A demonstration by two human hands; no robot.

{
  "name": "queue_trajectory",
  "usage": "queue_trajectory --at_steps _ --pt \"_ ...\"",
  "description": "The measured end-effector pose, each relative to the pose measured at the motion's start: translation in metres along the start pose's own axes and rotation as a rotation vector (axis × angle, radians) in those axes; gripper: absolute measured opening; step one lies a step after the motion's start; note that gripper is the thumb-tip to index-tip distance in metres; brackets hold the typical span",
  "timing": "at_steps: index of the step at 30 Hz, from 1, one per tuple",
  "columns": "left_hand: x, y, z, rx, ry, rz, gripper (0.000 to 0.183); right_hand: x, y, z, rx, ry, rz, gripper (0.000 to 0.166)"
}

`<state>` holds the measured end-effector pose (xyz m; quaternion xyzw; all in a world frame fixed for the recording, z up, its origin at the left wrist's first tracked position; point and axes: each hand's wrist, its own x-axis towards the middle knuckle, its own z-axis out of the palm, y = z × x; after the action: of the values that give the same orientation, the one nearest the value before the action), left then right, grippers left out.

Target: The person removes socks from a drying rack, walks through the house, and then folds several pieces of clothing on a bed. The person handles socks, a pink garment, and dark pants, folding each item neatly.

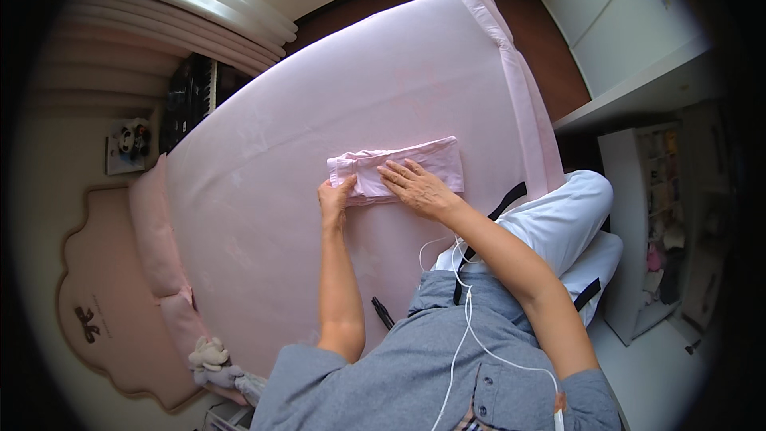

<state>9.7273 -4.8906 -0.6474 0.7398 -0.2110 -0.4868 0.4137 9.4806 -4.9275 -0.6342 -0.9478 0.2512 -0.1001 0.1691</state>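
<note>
A folded pink cloth garment [440, 161] lies on the pink bedspread [359, 102] in front of me, long side running left to right, with a banded edge at its left end. My left hand [337, 194] grips the lower left corner, thumb on top and the fingers partly hidden beneath. Flat on the middle of the garment rests my right hand [413, 185], its fingers a little spread and pointing left. The exact kind of garment cannot be told.
Pink pillows [152, 233] lie against the padded headboard [119, 293] at left, with a plush toy [209, 356] below. A black object [383, 313] lies beside my body. White earphone cables [461, 335] hang over my shirt. An open drawer [634, 239] is at right.
</note>
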Motion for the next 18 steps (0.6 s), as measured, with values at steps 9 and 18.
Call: queue_trajectory --at_steps 9,18 --pt "-0.076 0.048 0.083 0.785 0.254 0.665 0.036 0.015 -0.002 0.027 -0.19 -0.033 0.099 0.049" --pt "-0.085 0.014 0.128 1.134 0.243 0.663 0.06 -0.03 0.026 -0.009 0.03 0.186 0.045 0.042"
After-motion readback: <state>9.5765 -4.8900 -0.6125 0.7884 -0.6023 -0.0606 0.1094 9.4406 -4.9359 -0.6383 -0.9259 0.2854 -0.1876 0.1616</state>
